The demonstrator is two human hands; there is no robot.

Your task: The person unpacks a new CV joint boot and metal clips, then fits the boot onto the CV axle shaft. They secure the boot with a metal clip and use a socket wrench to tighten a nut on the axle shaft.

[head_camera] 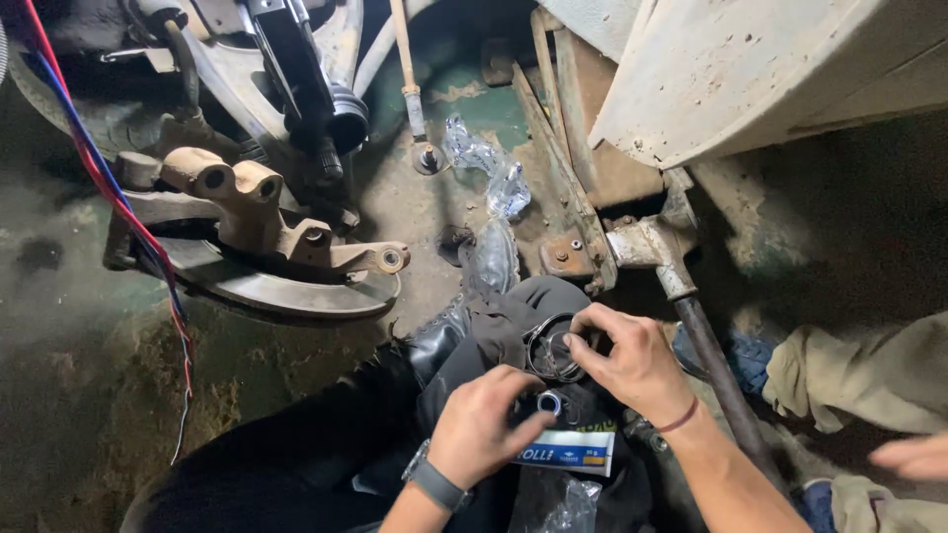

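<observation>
Tube (565, 452), white and blue, is lying across the lap at 6 o'clock of the frame. The left hand (481, 424) is closing around its open nozzle end, fingers curled. The right hand (632, 360), at 1 o'clock from the tube, is pinching a dark rubber boot (551, 347) with a metal clamp ring, fingers nearly shut. Risks: a hard squeeze is likely sending grease onto the trousers instead of the boot; the boot is sitting loosely and could be slipping to the dirty floor (79, 395) and picking up grit. Rusty knuckle (267, 222) is lying at 10 o'clock, well apart. Another person's hand (913, 456) is showing at 3 o'clock.
</observation>
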